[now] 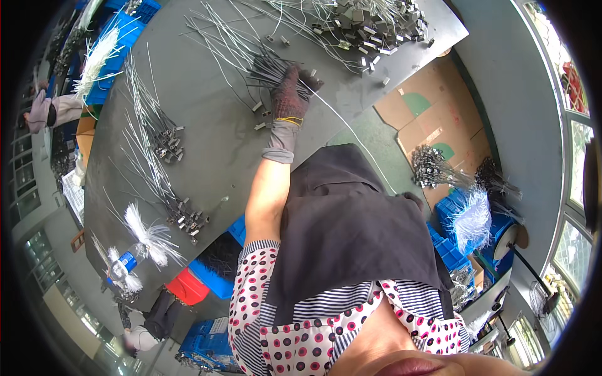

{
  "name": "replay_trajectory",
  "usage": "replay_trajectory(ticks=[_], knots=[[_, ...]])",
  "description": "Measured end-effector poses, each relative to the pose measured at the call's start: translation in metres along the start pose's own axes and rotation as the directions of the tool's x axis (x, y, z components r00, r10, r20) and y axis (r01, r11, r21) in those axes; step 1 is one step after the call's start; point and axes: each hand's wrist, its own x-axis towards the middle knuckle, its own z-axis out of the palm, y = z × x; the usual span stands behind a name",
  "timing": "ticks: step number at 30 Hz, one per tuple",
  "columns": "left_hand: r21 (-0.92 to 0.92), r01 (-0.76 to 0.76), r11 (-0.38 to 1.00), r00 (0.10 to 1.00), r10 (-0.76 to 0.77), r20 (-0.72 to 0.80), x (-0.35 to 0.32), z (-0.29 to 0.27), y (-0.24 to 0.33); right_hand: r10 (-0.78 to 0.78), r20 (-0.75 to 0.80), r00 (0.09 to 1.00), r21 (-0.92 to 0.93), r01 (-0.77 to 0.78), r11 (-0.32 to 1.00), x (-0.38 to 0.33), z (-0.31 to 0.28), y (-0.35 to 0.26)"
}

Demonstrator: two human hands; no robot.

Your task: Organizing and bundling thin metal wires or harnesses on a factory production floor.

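Note:
My left hand (pixel 292 94), in a dark reddish work glove with a grey cuff, reaches over the grey table and is closed around a bundle of dark-ended wires (pixel 268 67). Their pale lengths fan out toward the far left. Small metal end pieces (pixel 262 126) lie beside the glove. A single white strand (pixel 351 129) runs from that hand down toward the right edge of my apron. There a small dark patch, seemingly my right hand (pixel 412 200) in its glove, shows past the apron; its fingers are hidden.
On the grey table (pixel 213 144) lie a large heap of metal-ended wires (pixel 376 25), two wire bunches (pixel 166 144) at left, and a plastic bottle (pixel 125 262) beside white ties (pixel 150 235). Cardboard (pixel 433 94) and blue bins (pixel 448 241) are at right. Another person (pixel 53 111) is far left.

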Motion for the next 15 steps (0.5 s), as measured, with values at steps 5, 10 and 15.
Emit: replay_trajectory(ticks=[5, 10, 15], knots=[[0.226, 0.044, 0.973, 0.999, -0.038, -0.034, -0.017, -0.003, -0.041, 0.058, 0.098, 0.993, 0.128, -0.071, 0.989, 0.048, 0.019, -0.09], [0.259, -0.051, 0.964, 0.996, 0.069, -0.06, -0.023, -0.019, 0.015, 0.296, 0.211, 0.932, 0.114, -0.324, 0.939, 0.083, 0.035, -0.095], [0.569, -0.047, 0.821, 0.991, 0.108, -0.074, -0.041, -0.023, 0.008, -0.069, 0.197, 0.978, 0.216, 0.025, 0.976, 0.129, 0.069, -0.161]])
